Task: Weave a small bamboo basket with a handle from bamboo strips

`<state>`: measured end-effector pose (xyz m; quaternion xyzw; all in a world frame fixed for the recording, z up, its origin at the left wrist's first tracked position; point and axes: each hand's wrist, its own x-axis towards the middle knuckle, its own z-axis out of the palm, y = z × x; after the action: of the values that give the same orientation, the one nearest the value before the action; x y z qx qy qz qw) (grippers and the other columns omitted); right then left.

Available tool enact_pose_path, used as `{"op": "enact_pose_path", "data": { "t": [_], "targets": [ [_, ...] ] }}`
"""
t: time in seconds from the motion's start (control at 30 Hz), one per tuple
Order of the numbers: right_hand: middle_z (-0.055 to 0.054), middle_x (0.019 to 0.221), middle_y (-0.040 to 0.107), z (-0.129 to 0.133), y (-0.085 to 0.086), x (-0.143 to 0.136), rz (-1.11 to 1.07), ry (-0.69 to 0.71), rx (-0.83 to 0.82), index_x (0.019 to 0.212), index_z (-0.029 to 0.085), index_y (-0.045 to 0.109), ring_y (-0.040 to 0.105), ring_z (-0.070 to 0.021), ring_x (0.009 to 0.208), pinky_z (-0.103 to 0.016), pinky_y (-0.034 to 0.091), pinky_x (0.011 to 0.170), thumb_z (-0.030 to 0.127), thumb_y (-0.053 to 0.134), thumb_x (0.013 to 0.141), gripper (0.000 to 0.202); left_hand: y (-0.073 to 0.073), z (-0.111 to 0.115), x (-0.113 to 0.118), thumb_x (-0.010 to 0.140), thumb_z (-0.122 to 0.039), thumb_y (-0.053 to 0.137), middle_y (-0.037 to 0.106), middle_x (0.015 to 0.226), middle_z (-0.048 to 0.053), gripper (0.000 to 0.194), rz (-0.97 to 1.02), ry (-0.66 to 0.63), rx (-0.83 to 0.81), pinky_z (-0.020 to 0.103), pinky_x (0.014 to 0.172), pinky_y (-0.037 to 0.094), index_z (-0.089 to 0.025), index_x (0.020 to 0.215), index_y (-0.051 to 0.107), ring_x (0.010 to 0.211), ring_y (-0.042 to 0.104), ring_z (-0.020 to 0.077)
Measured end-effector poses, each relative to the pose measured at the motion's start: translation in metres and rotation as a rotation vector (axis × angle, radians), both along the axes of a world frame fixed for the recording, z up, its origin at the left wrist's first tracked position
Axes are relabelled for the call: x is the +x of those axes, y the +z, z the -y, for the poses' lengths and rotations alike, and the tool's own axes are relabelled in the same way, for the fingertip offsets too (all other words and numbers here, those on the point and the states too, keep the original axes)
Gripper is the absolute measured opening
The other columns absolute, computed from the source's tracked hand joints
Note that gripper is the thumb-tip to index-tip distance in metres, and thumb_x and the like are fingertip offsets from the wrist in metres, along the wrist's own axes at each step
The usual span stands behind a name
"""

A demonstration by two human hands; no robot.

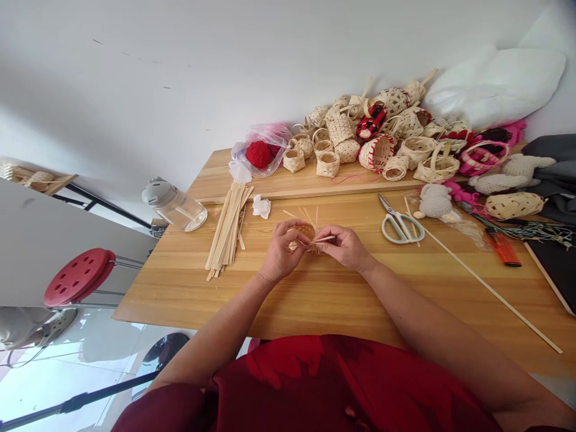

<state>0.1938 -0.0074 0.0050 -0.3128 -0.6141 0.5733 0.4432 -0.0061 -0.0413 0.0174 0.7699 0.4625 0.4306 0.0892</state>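
Between my hands, above the wooden table, is a small woven basket [306, 230] of thin pale strips, with loose strip ends sticking up and outward. My left hand [287, 245] is closed on the basket's left side, thumb and fingers pinching its edge. My right hand [342, 246] pinches a narrow strip [326, 239] at the basket's right side. Fingers cover much of the weave. To the left lies a bundle of flat pale strips [228, 228], with a crumpled white tissue [261, 207] near it. Scissors [399, 221] with pale handles lie to the right.
A clear water bottle [180, 207] stands at the left edge. Finished small baskets [327, 162] crowd the raised back board, beside red yarn [259, 155] in a plastic bag. A long thin strip [490, 282], an orange lighter [503, 247] and a crocheted grey toy [435, 201] lie right.
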Motion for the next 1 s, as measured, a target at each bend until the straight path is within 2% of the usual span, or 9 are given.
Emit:
{"op": "enact_pose_path", "data": {
  "t": [0.23,0.37,0.53,0.67,0.9,1.0],
  "targets": [
    [-0.005,0.086,0.077,0.005,0.003,0.001,0.052,0.094,-0.041,0.088,0.018,0.077,0.068,-0.0165,0.074,-0.030,0.053,0.069,0.037,0.082,0.076,0.023,-0.001,0.009,-0.008,0.087,-0.004,0.064,0.066,0.125,0.009,0.017,-0.150,-0.004,0.303,0.046,0.102,0.054,-0.020,0.085,0.066,0.121,0.056,0.0248],
    [-0.006,0.092,0.079,0.006,0.000,-0.002,0.008,0.100,-0.057,0.092,0.019,0.078,0.071,-0.0175,0.080,-0.030,0.056,0.073,0.034,0.082,0.076,0.022,-0.008,0.011,-0.013,0.086,-0.003,0.063,0.066,0.123,0.010,0.021,-0.210,0.023,0.382,0.044,0.098,0.056,-0.022,0.092,0.068,0.120,0.057,0.0245],
    [-0.005,0.087,0.079,0.005,-0.004,-0.003,0.034,0.115,0.044,0.088,0.021,0.080,0.071,-0.0172,0.078,-0.030,0.055,0.071,0.028,0.076,0.081,0.011,-0.014,0.010,-0.014,0.084,-0.004,0.064,0.067,0.123,0.010,0.019,-0.191,0.039,0.325,0.045,0.098,0.055,-0.022,0.089,0.067,0.119,0.057,0.0251],
    [-0.003,0.084,0.078,0.005,-0.005,-0.003,0.035,0.089,0.047,0.086,0.022,0.079,0.069,-0.0164,0.077,-0.029,0.053,0.071,0.026,0.075,0.081,0.007,-0.015,0.005,-0.014,0.084,-0.003,0.065,0.071,0.121,0.008,0.018,-0.121,-0.027,0.248,0.046,0.101,0.054,-0.021,0.087,0.064,0.119,0.056,0.0247],
    [-0.005,0.088,0.078,0.006,-0.005,-0.006,-0.023,0.096,0.051,0.084,0.023,0.076,0.071,-0.0196,0.085,-0.036,0.058,0.082,0.034,0.079,0.082,0.012,-0.012,-0.006,-0.019,0.092,-0.011,0.062,0.078,0.102,0.002,0.015,-0.041,-0.106,0.022,0.049,0.107,0.051,-0.025,0.088,0.065,0.116,0.062,0.0229],
    [-0.006,0.089,0.079,0.009,-0.007,-0.007,-0.019,0.045,0.050,0.086,0.022,0.076,0.073,-0.0205,0.084,-0.037,0.059,0.082,0.036,0.079,0.082,0.015,-0.010,-0.008,-0.019,0.094,-0.015,0.061,0.077,0.097,0.003,0.012,-0.010,-0.114,-0.074,0.049,0.110,0.050,-0.025,0.089,0.066,0.112,0.065,0.0229]
  ]
}}
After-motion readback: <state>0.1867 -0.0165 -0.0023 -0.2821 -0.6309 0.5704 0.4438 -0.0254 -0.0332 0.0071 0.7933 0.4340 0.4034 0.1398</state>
